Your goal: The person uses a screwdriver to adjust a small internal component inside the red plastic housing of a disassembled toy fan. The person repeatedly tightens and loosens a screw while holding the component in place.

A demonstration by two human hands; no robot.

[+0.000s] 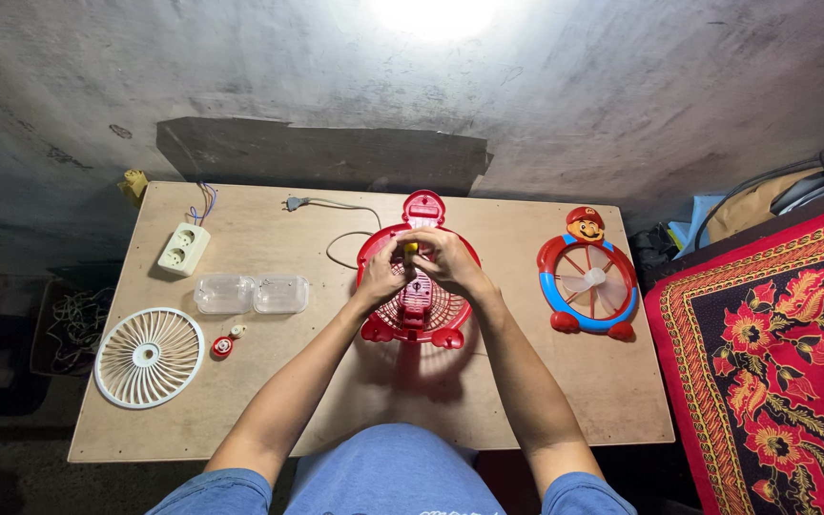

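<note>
Both hands meet over the red fan [417,310] lying flat at the middle of the table [526,401]. The left hand [382,274] curls at the fan's upper left, fingers bent in around a small yellow part [411,248]; the right hand [450,261] closes in from the upper right, its fingertips on the same spot, so the two hands are pressed together there. Whether either hand truly pinches the yellow part I cannot tell, since the fingers cover it. The fan shows its red grille, two feet at 6 o'clock and a rounded tab at 12 o'clock. Its grey cord [343,238] loops off at 10 o'clock to a plug [291,202]. At 3 o'clock, well apart, lies a second fan [588,281] with a red and blue ring, white blades and a cartoon head on top. At 9 o'clock sit two clear plastic boxes [251,294], side by side. Farther toward 8 o'clock lie a small red cap [223,346] and a white round grille [149,358]. A white socket block [184,248] with loose wires rests at 10 o'clock near the table's far left corner. A red flowered rug [774,353] covers the floor to the right.
</note>
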